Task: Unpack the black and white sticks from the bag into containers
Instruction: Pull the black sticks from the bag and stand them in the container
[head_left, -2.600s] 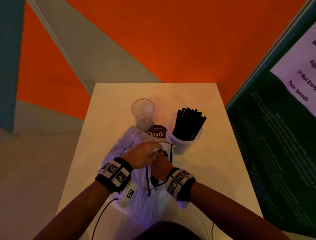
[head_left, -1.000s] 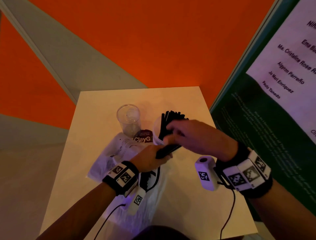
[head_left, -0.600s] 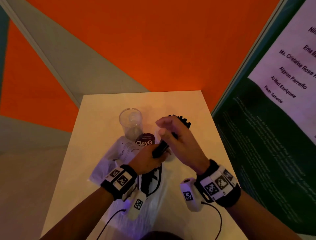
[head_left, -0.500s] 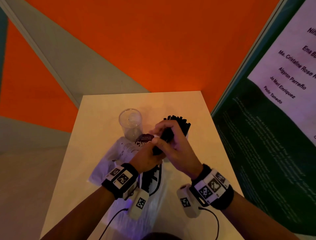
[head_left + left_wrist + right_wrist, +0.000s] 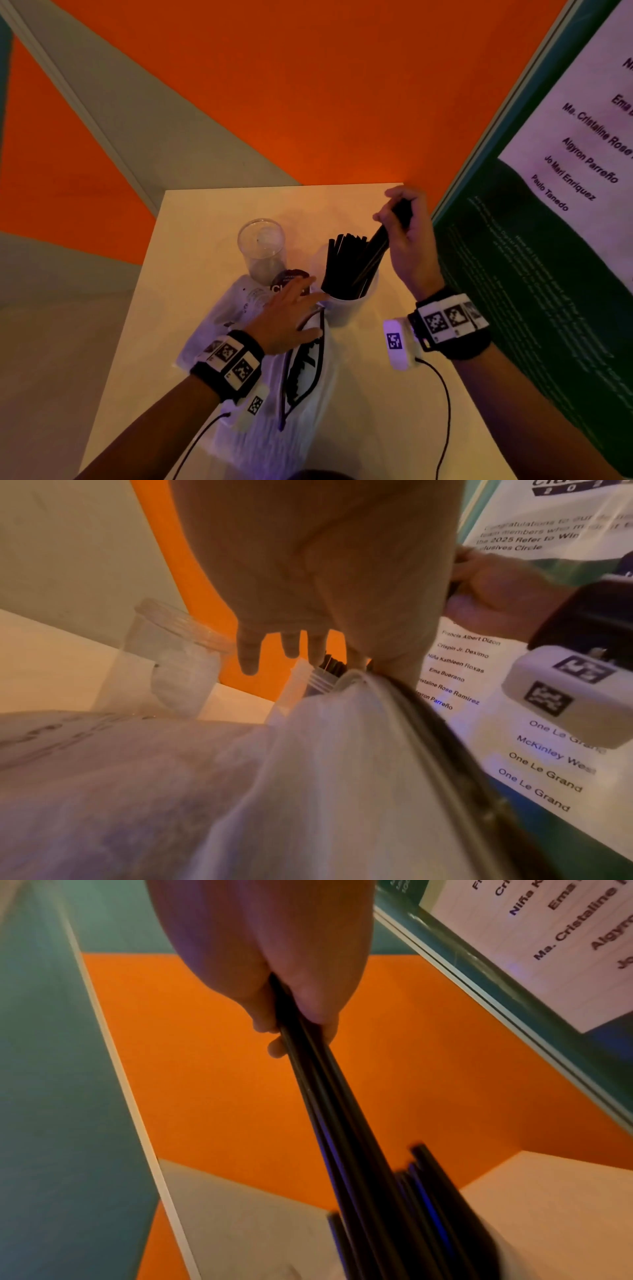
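Observation:
My right hand [image 5: 394, 214] grips a small bunch of black sticks [image 5: 378, 245] by their upper ends, tilted, with the lower ends down in the white cup [image 5: 346, 310]. Several more black sticks [image 5: 339, 263] stand in that cup. The right wrist view shows my fingers [image 5: 274, 1047] curled round the bunch [image 5: 342, 1110]. My left hand [image 5: 291, 308] lies with straight fingers on the white zip bag [image 5: 270, 438], next to its open zipper. A clear cup [image 5: 262, 246] stands left of the white cup and also shows in the left wrist view [image 5: 171, 656]. No white sticks show.
The small cream table [image 5: 376, 411] ends close behind the cups against an orange wall [image 5: 308, 102]. A dark green poster board [image 5: 548, 291] stands right beside my right hand. Cables hang from both wrist cameras over the table's front.
My right hand drew the black sticks out of my left hand, then swung up and right, setting their lower ends in the white cup. My left hand let go and flattened on the bag.

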`<state>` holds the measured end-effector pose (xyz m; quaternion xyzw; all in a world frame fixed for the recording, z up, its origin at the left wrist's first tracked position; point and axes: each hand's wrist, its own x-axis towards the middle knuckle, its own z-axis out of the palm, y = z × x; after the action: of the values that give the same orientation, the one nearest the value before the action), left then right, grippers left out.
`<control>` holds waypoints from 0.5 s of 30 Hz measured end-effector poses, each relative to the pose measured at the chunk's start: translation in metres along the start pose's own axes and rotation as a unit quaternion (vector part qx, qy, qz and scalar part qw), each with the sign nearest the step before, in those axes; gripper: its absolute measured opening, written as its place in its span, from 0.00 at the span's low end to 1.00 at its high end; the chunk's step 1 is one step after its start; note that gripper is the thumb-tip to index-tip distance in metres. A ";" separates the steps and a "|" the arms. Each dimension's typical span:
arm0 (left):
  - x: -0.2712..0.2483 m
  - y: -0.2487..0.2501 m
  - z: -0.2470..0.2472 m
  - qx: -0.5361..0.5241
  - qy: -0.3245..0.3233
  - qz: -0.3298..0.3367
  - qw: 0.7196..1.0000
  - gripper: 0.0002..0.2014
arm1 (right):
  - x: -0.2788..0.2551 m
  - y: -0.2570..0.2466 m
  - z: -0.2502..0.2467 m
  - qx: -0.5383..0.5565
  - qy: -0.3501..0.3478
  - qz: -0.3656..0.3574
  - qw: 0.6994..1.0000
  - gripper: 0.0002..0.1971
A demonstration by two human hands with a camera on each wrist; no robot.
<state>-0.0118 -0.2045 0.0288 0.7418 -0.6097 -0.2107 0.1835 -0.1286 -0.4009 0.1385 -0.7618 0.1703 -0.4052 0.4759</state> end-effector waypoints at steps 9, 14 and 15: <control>-0.018 -0.005 0.002 0.051 -0.004 0.100 0.994 0.24 | -0.021 0.039 0.000 -0.190 -0.054 0.033 0.980 0.18; -0.034 -0.013 -0.011 -0.008 -0.144 -0.058 0.988 0.22 | -0.053 0.001 0.023 -0.141 -0.207 -0.036 0.967 0.10; -0.034 -0.013 -0.013 -0.018 -0.151 -0.080 0.985 0.22 | -0.061 -0.004 0.032 -0.145 -0.317 -0.003 0.937 0.11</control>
<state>0.0006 -0.1684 0.0362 0.7441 -0.5654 -0.3453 0.0856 -0.1410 -0.3407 0.1072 -0.9119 0.0652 -0.1151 0.3884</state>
